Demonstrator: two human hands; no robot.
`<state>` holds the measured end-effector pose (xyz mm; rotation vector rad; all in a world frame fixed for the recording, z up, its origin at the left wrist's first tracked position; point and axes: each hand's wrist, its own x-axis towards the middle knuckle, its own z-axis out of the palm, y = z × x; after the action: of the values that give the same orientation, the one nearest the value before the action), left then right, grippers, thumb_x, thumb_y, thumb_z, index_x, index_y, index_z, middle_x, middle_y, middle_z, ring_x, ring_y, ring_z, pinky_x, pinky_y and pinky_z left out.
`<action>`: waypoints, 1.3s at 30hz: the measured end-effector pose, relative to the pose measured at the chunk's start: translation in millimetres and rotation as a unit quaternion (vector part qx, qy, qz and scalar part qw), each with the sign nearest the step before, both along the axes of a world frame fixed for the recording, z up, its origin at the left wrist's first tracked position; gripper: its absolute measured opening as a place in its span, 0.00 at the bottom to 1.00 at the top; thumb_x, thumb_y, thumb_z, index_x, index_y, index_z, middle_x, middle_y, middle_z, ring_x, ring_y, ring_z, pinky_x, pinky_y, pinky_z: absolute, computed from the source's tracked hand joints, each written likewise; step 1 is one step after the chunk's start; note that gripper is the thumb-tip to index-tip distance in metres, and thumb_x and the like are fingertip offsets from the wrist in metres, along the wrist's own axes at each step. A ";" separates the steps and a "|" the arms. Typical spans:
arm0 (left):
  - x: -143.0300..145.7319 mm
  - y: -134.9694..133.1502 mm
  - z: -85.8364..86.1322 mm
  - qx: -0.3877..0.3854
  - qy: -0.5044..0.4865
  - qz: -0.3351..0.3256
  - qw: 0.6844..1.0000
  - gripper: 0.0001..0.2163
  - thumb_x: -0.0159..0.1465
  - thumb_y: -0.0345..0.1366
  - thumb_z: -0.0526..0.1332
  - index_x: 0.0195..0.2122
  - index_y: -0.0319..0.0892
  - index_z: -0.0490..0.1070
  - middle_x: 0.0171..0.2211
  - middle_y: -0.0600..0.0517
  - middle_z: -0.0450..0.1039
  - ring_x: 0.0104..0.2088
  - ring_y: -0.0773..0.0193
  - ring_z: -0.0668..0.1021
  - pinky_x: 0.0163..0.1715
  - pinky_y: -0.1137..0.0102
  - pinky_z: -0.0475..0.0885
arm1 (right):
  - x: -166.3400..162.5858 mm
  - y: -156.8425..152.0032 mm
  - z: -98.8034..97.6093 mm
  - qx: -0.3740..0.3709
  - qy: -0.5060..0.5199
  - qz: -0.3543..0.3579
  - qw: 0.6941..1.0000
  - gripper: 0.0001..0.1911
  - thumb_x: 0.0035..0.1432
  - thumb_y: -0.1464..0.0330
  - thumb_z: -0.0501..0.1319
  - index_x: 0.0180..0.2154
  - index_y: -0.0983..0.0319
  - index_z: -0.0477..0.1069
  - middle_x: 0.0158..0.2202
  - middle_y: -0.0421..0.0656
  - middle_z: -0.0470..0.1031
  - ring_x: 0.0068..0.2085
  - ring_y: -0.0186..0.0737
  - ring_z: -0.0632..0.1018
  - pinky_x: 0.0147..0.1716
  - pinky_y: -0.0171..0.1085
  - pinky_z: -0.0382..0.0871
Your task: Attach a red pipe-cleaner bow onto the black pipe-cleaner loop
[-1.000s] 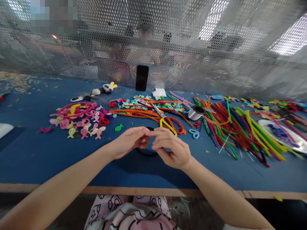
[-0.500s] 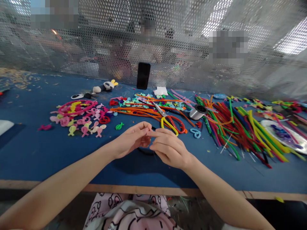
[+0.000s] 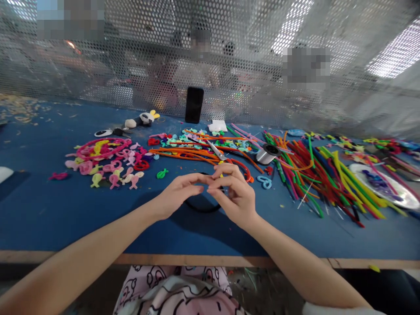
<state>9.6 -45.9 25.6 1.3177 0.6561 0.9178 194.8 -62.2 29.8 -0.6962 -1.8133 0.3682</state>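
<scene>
My left hand (image 3: 179, 192) is held over the near middle of the blue table, fingers curled and thumb bent inward. Its fingertips meet those of my right hand (image 3: 236, 194), which pinches with thumb and forefinger. Whatever lies between the fingertips is too small or hidden to make out. Below both hands a black ring (image 3: 204, 211) rests on the table, partly covered by them. Just behind my right hand lie scissors (image 3: 217, 151) with orange and yellow handles, partly hidden. A green twisted pipe-cleaner piece (image 3: 162, 173) lies beyond my left hand.
Pink and yellow pipe-cleaner shapes (image 3: 114, 168) are heaped at left. Loose pipe cleaners (image 3: 315, 175) spread at right beside a wire spool (image 3: 267, 154) and a white plate (image 3: 407, 199). A phone (image 3: 194, 105) leans on the perforated metal screen (image 3: 147, 61); people show behind it.
My right hand has turned, its fingers rising and now covering part of the scissors' handles. My left fingers have straightened somewhat. The view has shifted slightly.
</scene>
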 end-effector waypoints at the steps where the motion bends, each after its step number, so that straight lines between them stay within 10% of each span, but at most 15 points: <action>1: -0.1 -0.5 -0.1 0.012 0.012 0.007 1.000 0.07 0.63 0.39 0.63 0.37 0.44 0.80 0.40 0.48 0.80 0.45 0.56 0.78 0.50 0.64 0.69 | -0.3 1.1 -1.3 -0.030 0.020 0.005 0.999 0.07 0.59 0.73 0.66 0.37 0.54 0.76 0.40 0.44 0.73 0.48 0.45 0.76 0.52 0.51 0.72; 15: -4.1 6.3 -0.9 0.055 0.037 0.093 0.993 0.09 0.63 0.41 0.66 0.35 0.39 0.77 0.26 0.53 0.77 0.27 0.67 0.78 0.33 0.72 0.73 | 9.3 15.6 -7.0 -0.228 0.087 0.071 0.967 0.12 0.69 0.60 0.57 0.38 0.58 0.75 0.33 0.42 0.75 0.36 0.38 0.77 0.39 0.39 0.71; 19: -8.1 12.4 5.8 0.041 -0.034 0.190 0.980 0.09 0.63 0.41 0.67 0.36 0.40 0.75 0.27 0.55 0.74 0.24 0.71 0.76 0.31 0.73 0.73 | 28.8 36.8 -13.3 -0.196 -0.105 -0.066 0.973 0.25 0.73 0.57 0.44 0.35 0.61 0.75 0.34 0.46 0.77 0.38 0.41 0.77 0.42 0.41 0.69; 25: -13.9 21.1 23.1 -0.025 0.010 0.247 0.969 0.09 0.62 0.39 0.66 0.32 0.38 0.72 0.28 0.54 0.70 0.21 0.74 0.70 0.23 0.77 0.67 | 49.8 56.3 -15.1 -0.133 -0.406 -0.218 0.878 0.16 0.67 0.58 0.56 0.33 0.60 0.74 0.39 0.48 0.76 0.43 0.47 0.74 0.46 0.43 0.66; 39: -32.8 42.6 7.0 -0.169 -0.172 0.218 0.946 0.08 0.59 0.35 0.67 0.34 0.38 0.69 0.20 0.63 0.55 0.15 0.79 0.52 0.14 0.79 0.48 | 66.7 58.3 -13.9 -0.230 -0.453 -0.382 0.772 0.17 0.54 0.67 0.59 0.46 0.65 0.70 0.50 0.55 0.72 0.53 0.59 0.70 0.48 0.49 0.68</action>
<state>-23.2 -3.4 32.6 0.6898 0.8030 1.2920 261.5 -3.9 16.0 -2.1566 -2.0853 -0.1427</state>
